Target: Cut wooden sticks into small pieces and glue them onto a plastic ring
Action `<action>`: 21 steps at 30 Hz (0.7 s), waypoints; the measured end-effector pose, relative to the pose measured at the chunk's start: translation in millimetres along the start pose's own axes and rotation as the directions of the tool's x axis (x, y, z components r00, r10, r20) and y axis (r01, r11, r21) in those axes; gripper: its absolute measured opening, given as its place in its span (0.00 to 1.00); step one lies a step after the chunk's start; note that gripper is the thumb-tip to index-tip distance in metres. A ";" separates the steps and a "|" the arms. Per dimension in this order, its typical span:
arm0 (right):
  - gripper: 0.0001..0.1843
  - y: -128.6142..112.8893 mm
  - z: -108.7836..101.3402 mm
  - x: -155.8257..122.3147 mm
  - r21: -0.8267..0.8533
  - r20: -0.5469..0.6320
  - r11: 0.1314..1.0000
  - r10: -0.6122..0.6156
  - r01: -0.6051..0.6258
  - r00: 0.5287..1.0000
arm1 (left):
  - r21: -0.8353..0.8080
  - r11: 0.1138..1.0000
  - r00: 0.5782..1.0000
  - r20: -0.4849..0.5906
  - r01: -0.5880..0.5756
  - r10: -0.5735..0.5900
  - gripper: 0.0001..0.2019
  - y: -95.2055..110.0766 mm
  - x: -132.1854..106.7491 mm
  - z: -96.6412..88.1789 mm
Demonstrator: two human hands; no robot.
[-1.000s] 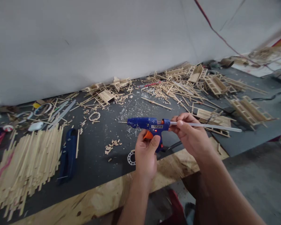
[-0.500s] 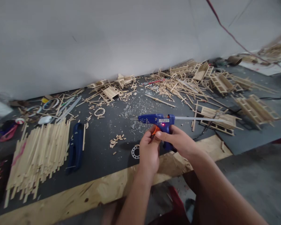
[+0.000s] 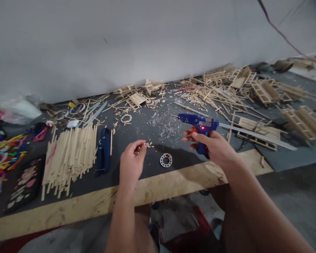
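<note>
My left hand (image 3: pixel 131 161) moved to the wooden bits (image 3: pixel 149 144), pinch hidden; picking likely needed delicacy. My right hand (image 3: pixel 219 147) gripped the glue gun (image 3: pixel 194 120).

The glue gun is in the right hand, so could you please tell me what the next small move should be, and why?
Probably the left hand should pinch one of the small wooden pieces: its fingers are close beside them, though whether one is already held is unclear; the right hand holds the glue gun.

My left hand (image 3: pixel 133 161) and right hand (image 3: pixel 219 147) are bare — so are both forearms (image 3: pixel 258 200), each broadening from a narrower wrist (image 3: pixel 127 187).
</note>
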State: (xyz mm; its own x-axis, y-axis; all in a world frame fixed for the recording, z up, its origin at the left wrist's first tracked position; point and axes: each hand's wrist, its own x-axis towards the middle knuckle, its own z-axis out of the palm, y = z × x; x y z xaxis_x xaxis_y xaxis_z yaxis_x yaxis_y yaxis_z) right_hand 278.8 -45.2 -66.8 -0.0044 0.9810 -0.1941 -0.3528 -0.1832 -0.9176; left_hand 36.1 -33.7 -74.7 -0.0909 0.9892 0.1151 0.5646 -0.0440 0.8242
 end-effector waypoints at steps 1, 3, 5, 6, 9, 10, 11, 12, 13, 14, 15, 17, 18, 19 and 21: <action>0.13 0.1 0.6 -0.1 -0.005 0.008 1.000 -0.003 0.003 1.000 | 0.057 0.998 0.999 0.046 -0.029 0.027 0.12 -3.1 0.4 -3.3; 0.13 0.4 2.2 -0.4 -0.012 0.025 1.000 -0.007 0.007 1.000 | 0.128 0.987 0.980 0.187 -0.100 0.075 0.12 -4.6 -2.8 -1.0; 0.13 0.4 4.1 -0.5 -0.018 0.030 1.000 -0.001 0.001 1.000 | 0.163 0.970 0.946 0.297 -0.180 0.126 0.14 -2.4 -9.2 9.9; 0.13 0.3 5.0 -0.6 -0.023 0.028 1.000 0.011 -0.010 1.000 | 0.186 0.955 0.930 0.332 -0.230 0.159 0.16 -1.0 -12.5 16.6; 0.13 0.5 7.2 -0.8 -0.048 0.025 0.998 0.045 -0.044 0.999 | 0.263 0.917 0.891 0.420 -0.300 0.171 0.19 1.5 -19.6 32.8; 0.13 0.7 7.7 -0.8 -0.060 0.028 0.997 0.054 -0.052 0.998 | 0.278 0.912 0.884 0.439 -0.301 0.159 0.19 1.9 -20.5 35.5; 0.13 0.9 8.1 -0.8 -0.070 0.030 0.996 0.060 -0.057 0.998 | 0.283 0.912 0.880 0.453 -0.298 0.147 0.18 2.1 -20.9 36.7; 0.12 1.1 8.3 -0.8 -0.075 0.029 0.995 0.063 -0.060 0.998 | 0.278 0.915 0.877 0.459 -0.293 0.141 0.16 2.5 -20.8 36.7; 0.12 1.2 8.5 -0.8 -0.076 0.027 0.995 0.066 -0.064 0.997 | 0.262 0.922 0.878 0.457 -0.286 0.142 0.14 3.0 -20.4 35.7; 0.12 1.3 8.5 -0.7 -0.073 0.024 0.995 0.067 -0.065 0.997 | 0.236 0.932 0.880 0.451 -0.277 0.147 0.12 3.6 -19.9 34.2; 0.12 1.3 8.6 -0.7 -0.066 0.021 0.996 0.065 -0.063 0.998 | 0.200 0.944 0.885 0.441 -0.261 0.151 0.11 4.3 -19.5 32.4; 0.12 1.3 8.8 -0.7 -0.053 0.008 0.997 0.048 -0.048 0.999 | 0.111 0.974 0.896 0.424 -0.195 0.131 0.08 5.6 -18.6 29.1; 0.13 1.5 9.2 -0.8 -0.051 -0.004 0.998 0.037 -0.037 0.999 | 0.057 0.988 0.900 0.423 -0.146 0.108 0.07 6.1 -18.1 28.0; 0.13 2.0 9.9 -0.9 -0.053 -0.019 0.998 0.029 -0.030 0.999 | -0.002 0.996 0.905 0.418 -0.088 0.081 0.06 6.6 -17.4 27.4; 0.13 3.7 12.3 -1.7 -0.064 -0.056 0.998 0.023 -0.027 0.998 | -0.135 0.990 0.923 0.384 0.031 0.024 0.07 7.8 -15.4 28.0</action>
State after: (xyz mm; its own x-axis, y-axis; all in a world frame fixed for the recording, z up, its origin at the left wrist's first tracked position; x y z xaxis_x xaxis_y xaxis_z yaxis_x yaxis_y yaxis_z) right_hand 266.0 -46.7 -65.7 0.0397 0.9712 -0.2348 -0.2924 -0.2134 -0.9322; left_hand 65.0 -45.3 -85.6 0.2441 0.9658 -0.0871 0.4454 -0.0319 0.8948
